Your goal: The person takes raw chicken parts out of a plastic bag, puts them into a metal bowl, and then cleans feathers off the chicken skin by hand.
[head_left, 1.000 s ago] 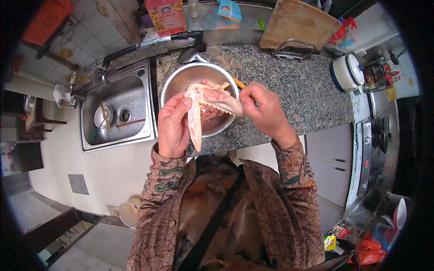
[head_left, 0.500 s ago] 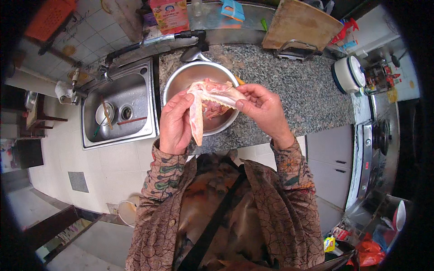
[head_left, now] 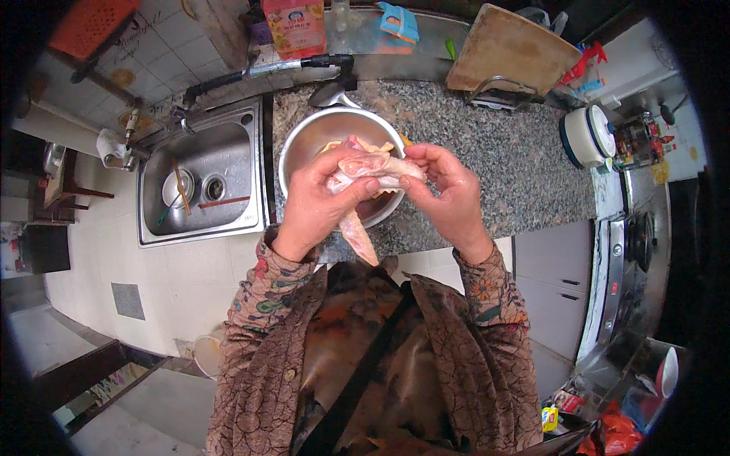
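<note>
Both my hands hold a raw poultry wing above a wide metal bowl on the counter. My left hand is closed round its fleshy middle, thumb on top. The pointed wing tip hangs down below that hand, past the bowl's near rim. My right hand pinches the other end between thumb and fingers, over the right rim. More raw meat seems to lie in the bowl, mostly hidden behind the wing and my hands.
Left of the bowl is a steel sink with a white bowl and chopsticks. A ladle lies behind the metal bowl. A cutting board leans at the back; a white cooker stands on the right.
My left hand has shifted right and gripped further round the wing's middle. The spread wing is now folded and turned, its tip pointing down and right.
</note>
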Available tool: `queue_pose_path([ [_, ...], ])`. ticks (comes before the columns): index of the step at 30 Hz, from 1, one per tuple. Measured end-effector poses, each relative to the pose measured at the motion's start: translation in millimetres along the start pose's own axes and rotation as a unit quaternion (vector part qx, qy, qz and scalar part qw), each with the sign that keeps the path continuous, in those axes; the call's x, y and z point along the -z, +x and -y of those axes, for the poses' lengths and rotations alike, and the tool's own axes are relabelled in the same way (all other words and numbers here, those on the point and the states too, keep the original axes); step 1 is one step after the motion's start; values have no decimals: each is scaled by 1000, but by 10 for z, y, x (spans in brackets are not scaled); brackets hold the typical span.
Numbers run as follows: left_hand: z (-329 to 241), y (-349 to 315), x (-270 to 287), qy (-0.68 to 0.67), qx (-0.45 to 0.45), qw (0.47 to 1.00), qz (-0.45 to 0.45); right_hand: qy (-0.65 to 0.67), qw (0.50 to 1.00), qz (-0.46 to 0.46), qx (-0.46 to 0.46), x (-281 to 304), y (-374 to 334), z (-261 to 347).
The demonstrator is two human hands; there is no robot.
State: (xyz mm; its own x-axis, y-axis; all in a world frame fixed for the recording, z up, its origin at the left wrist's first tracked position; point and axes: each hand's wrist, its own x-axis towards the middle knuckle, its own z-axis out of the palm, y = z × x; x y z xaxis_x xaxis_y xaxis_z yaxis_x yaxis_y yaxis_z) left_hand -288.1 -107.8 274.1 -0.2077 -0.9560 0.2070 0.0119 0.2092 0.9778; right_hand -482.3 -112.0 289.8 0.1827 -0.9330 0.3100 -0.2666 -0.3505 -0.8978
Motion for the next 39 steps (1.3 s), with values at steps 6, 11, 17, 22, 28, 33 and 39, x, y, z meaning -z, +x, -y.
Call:
queue_pose_path([
  [6,13,-4,-38,21,-52,998,-40,-24,1000,16,11,-13,28,80],
  [11,34,-31,-55,-130,6,990,-61,-23,991,126,-44,66,77,233],
  [17,41,-17,10,-127,21,990,-52,74,979,156,-113,152,192,146],
  [22,36,-16,12,-131,22,990,-45,10,982,174,-79,128,270,215],
  [28,41,-38,58,-69,29,997,-33,-18,974,202,-95,115,315,246],
  [33,78,-45,36,-77,-4,996,-41,-101,972,211,-17,81,313,207],
  [39,75,-61,37,-94,14,994,-45,-91,980,164,-68,52,291,45],
])
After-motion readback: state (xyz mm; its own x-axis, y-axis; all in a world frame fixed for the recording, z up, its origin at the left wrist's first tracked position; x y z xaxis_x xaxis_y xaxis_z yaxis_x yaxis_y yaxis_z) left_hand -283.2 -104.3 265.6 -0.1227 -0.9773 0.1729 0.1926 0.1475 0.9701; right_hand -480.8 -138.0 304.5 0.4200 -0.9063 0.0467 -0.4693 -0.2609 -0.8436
